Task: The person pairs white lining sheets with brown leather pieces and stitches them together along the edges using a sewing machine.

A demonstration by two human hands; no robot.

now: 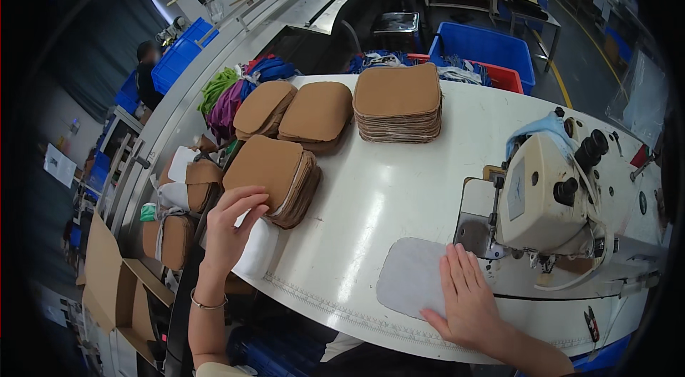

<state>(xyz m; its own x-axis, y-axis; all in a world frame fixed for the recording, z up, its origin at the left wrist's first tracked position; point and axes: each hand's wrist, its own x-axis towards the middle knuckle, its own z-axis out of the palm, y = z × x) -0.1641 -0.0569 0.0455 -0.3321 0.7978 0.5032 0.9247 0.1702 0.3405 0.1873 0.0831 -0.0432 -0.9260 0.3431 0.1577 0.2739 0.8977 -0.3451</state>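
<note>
My right hand [467,298] lies flat with fingers stretched out on the right part of a light grey, rounded-square fabric piece [410,277]. The fabric lies on the white table beside the sewing machine's needle area. My left hand [234,223] is at the near left corner of a stack of brown rounded-square fabric pieces [267,166]. Its thumb and fingers are apart, fingertips at the stack's edge; no piece is visibly lifted. Two smaller brown piles [315,113] and a taller brown stack [397,95] stand behind. Under my left wrist is a white piece [257,248].
The cream sewing machine [546,191] stands on the right, with a light blue cloth on top. Small thread snips [591,323] lie near the right edge. Tied brown bundles [178,241] and an open cardboard box [118,284] are at left. Blue bins [481,49] stand behind the table.
</note>
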